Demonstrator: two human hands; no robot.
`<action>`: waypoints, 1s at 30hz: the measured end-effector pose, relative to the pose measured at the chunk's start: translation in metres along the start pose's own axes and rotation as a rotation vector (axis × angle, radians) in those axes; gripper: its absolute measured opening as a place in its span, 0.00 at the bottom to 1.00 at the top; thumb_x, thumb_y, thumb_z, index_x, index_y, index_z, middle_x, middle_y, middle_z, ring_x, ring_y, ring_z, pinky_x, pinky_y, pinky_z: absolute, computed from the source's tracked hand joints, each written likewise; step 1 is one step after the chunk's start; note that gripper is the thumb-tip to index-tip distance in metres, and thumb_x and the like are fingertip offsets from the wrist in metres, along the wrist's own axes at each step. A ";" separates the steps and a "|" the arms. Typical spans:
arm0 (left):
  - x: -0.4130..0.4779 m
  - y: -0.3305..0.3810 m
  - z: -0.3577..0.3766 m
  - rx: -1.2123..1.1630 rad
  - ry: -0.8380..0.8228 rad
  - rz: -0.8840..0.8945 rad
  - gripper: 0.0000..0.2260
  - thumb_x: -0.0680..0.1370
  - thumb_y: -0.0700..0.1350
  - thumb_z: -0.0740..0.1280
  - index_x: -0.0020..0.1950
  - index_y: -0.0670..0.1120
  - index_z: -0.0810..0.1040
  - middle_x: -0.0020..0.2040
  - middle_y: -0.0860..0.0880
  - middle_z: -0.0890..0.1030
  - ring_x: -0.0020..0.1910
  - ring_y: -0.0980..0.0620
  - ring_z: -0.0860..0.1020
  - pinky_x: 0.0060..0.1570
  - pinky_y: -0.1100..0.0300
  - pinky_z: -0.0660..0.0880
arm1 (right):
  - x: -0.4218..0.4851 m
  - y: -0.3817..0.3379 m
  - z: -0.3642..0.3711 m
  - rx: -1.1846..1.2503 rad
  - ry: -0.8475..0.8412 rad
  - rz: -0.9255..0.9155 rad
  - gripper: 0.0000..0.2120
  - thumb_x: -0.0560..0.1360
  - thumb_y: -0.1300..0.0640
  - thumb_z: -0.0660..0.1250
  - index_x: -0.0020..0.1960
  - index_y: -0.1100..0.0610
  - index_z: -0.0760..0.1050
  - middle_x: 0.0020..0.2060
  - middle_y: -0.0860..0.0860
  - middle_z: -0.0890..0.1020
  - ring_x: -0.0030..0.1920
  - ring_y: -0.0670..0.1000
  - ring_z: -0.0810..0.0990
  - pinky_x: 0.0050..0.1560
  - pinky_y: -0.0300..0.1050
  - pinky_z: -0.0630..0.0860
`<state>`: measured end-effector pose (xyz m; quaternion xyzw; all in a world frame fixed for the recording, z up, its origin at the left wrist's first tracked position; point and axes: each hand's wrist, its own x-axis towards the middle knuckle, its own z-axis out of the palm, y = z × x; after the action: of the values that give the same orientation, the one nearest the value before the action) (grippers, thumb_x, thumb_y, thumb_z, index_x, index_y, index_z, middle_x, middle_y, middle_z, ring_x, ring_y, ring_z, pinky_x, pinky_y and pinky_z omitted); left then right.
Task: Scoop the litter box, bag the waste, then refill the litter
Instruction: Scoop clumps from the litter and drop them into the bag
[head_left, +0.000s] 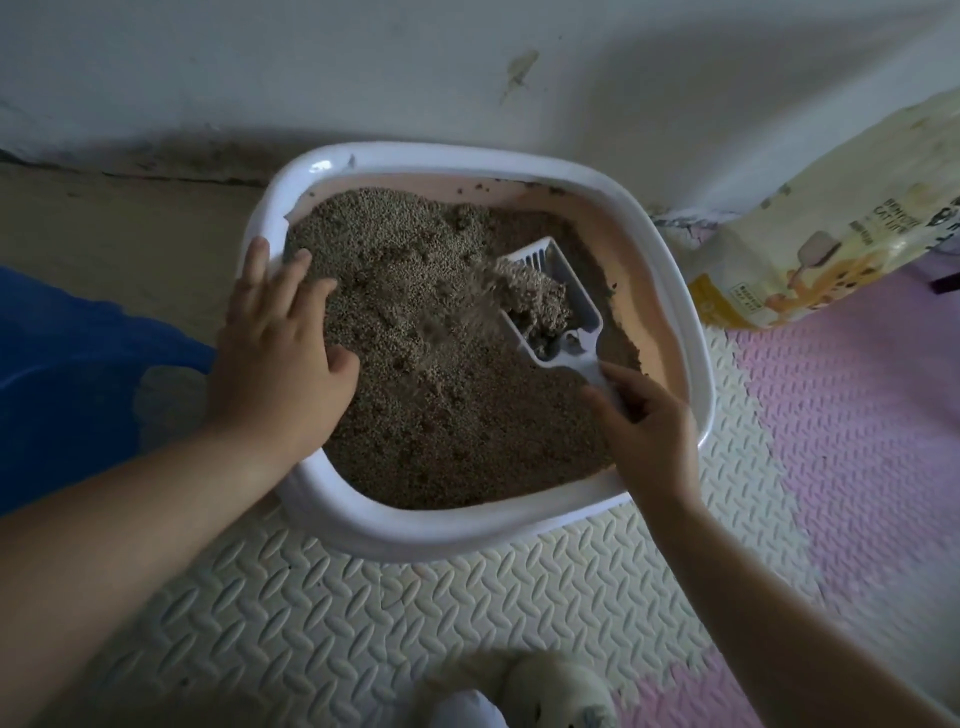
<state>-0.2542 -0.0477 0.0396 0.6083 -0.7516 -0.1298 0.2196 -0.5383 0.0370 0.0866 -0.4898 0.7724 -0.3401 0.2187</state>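
Both bare forearms (130, 545) reach up from the bottom edge to the white-rimmed plastic litter box (415, 535), centre frame on cream embossed foam matting (363, 623). The left hand (280, 353) lies flat on its left rim, fingers straight and spread, likely steadying it. The right hand (644, 431) curls round the handle of the white slotted plastic scoop (550, 306), whose clump-laden bowl sits just beyond those fingers, tilted, probably to sift loose grey-brown litter (441, 415) out.

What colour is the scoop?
The scoop is white, clearest in the head view.
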 end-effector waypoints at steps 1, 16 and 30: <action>0.000 0.000 0.000 0.003 0.002 0.002 0.26 0.71 0.45 0.60 0.67 0.38 0.70 0.73 0.39 0.65 0.76 0.39 0.53 0.73 0.43 0.53 | 0.000 0.001 0.002 0.001 -0.010 -0.008 0.15 0.71 0.56 0.74 0.56 0.46 0.78 0.42 0.35 0.81 0.43 0.35 0.80 0.47 0.29 0.75; 0.000 0.001 -0.001 0.003 0.017 0.015 0.26 0.69 0.45 0.59 0.66 0.37 0.71 0.72 0.38 0.66 0.75 0.38 0.54 0.74 0.45 0.53 | 0.004 0.009 0.010 0.045 -0.026 -0.079 0.16 0.70 0.58 0.74 0.58 0.55 0.80 0.43 0.39 0.82 0.42 0.34 0.80 0.46 0.27 0.74; 0.001 -0.002 0.001 -0.003 0.028 0.028 0.26 0.69 0.44 0.60 0.65 0.36 0.72 0.71 0.37 0.67 0.74 0.37 0.55 0.73 0.44 0.54 | 0.002 0.013 0.011 0.001 -0.061 -0.104 0.16 0.70 0.53 0.74 0.58 0.51 0.80 0.45 0.39 0.83 0.44 0.39 0.81 0.46 0.34 0.76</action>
<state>-0.2536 -0.0496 0.0380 0.5991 -0.7567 -0.1194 0.2330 -0.5398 0.0355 0.0692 -0.5394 0.7386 -0.3366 0.2243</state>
